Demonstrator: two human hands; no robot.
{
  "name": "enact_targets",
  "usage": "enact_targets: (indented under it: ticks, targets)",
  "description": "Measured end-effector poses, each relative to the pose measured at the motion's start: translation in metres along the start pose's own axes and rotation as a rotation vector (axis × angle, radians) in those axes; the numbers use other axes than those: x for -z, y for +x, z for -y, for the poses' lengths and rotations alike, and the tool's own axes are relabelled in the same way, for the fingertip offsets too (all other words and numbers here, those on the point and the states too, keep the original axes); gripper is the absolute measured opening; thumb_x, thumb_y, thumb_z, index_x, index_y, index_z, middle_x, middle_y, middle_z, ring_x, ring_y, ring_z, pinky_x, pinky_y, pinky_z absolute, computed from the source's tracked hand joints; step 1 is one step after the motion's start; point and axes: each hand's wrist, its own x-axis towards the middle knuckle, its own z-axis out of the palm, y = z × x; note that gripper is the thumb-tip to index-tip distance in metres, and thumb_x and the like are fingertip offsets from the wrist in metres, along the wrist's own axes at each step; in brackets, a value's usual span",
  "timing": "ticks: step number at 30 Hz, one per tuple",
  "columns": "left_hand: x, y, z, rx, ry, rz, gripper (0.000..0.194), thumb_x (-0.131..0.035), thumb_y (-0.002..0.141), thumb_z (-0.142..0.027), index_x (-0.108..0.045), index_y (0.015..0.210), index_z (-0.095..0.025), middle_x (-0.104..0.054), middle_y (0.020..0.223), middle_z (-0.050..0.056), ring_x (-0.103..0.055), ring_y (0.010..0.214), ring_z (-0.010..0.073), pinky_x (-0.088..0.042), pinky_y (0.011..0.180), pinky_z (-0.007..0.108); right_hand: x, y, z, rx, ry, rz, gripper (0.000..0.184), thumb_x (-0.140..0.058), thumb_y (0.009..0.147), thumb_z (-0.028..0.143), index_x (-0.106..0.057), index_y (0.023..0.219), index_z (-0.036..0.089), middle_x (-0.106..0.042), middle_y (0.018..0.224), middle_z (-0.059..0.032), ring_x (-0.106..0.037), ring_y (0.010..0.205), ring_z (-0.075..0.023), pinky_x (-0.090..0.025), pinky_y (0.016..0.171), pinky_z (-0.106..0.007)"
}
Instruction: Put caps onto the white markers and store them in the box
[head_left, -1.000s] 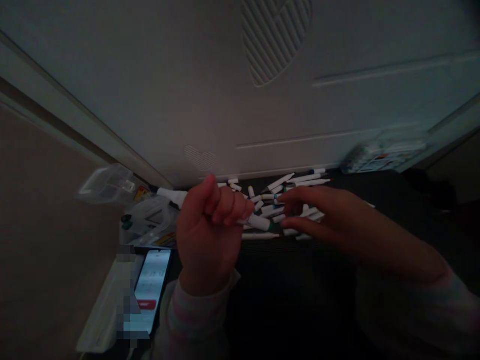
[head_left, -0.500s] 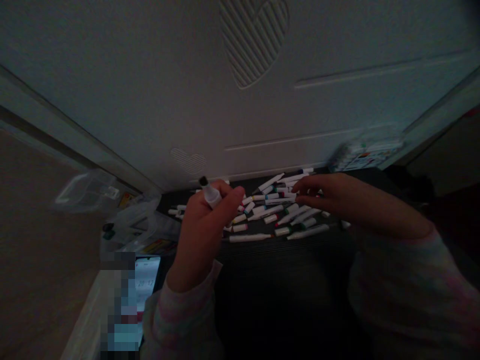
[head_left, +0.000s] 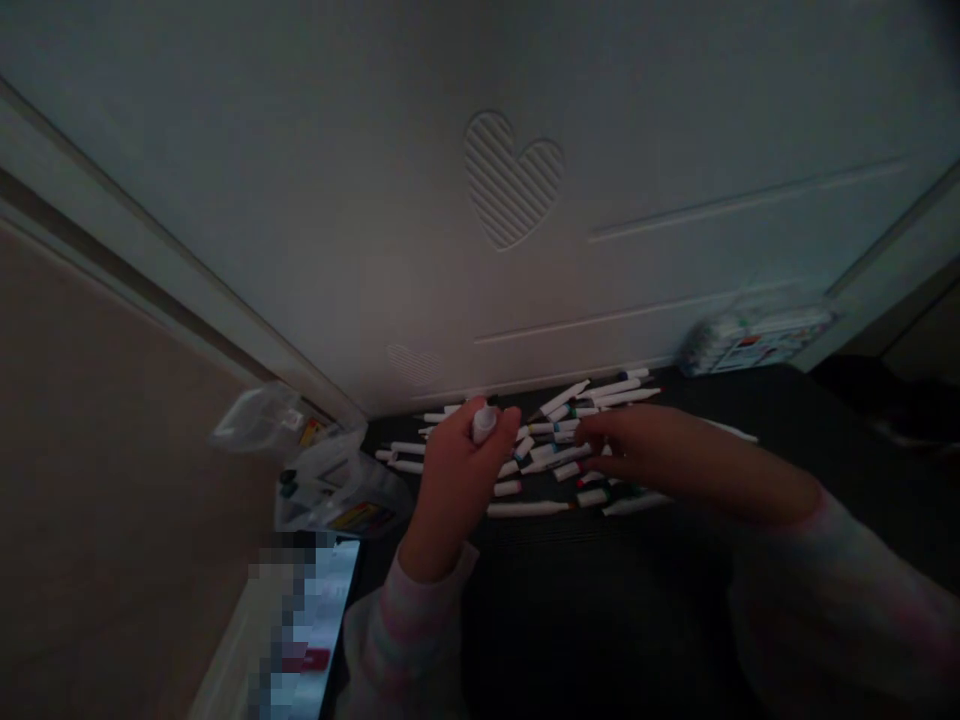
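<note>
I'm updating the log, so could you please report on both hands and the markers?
Left hand: white marker gripped. Right hand: at scattered markers, grip unclear. Both hands blocking some from view.

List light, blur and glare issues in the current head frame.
Head view: dim throughout, bottom centre near black. Head view: phone glows brightest, partly pixelated. Head view: pack blurred, print unreadable; pens slightly soft; heart ridges clear.

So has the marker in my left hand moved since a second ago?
Yes, rightward: the marker in your left hand stuck out toward the clear plastic box then; now it shows well right of that box.
</note>
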Motion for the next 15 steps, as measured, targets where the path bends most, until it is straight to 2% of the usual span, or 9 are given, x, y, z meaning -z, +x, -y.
enact_targets:
  ticks: [5, 8, 11, 15]
  targets:
    - [0.008, 0.0, 0.0, 0.044, -0.277, -0.022, 0.024, -0.057, 0.078, -0.029, -0.049, 0.058, -0.018, -0.04, 0.048, -0.006, -0.035, 0.048, 0.0087, -0.028, 0.049, 0.023, -0.015, -0.005, 0.01, 0.103, -0.05, 0.033, 0.019, -0.051, 0.076, 0.023, -0.063, 0.091, 0.02, -0.07, 0.083, -0.0077, -0.065, 0.074, -0.0238, -0.043, 0.061, -0.031]
    - [0.01, 0.003, 0.0, 0.079, -0.665, -0.035, 0.019, -0.057, 0.078, -0.022, -0.048, 0.061, -0.018, -0.039, 0.047, -0.006, -0.035, 0.046, 0.0075, -0.029, 0.047, 0.021, -0.023, -0.004, 0.01, 0.125, -0.047, 0.067, 0.018, -0.055, 0.072, 0.021, -0.063, 0.088, 0.02, -0.07, 0.085, -0.008, -0.066, 0.074, -0.0236, -0.043, 0.059, -0.03]
    - [0.013, 0.009, -0.002, 0.171, -1.095, -0.094, 0.011, -0.049, 0.08, -0.016, -0.05, 0.069, -0.017, -0.039, 0.052, -0.006, -0.038, 0.047, 0.0066, -0.033, 0.048, 0.019, -0.022, -0.003, 0.005, 0.125, -0.048, 0.077, 0.018, -0.056, 0.072, 0.022, -0.064, 0.088, 0.02, -0.07, 0.081, -0.007, -0.065, 0.07, -0.0224, -0.042, 0.056, -0.028]
    - [0.019, 0.015, -0.001, 0.346, -1.461, -0.143, 0.025, -0.031, 0.09, -0.017, -0.048, 0.072, -0.013, -0.041, 0.059, -0.003, -0.044, 0.052, 0.0047, -0.04, 0.051, 0.015, -0.011, -0.004, 0.004, 0.11, 0.004, 0.094, 0.016, -0.055, 0.075, 0.025, -0.065, 0.087, 0.021, -0.069, 0.077, -0.0053, -0.064, 0.064, -0.0199, -0.041, 0.054, -0.027]
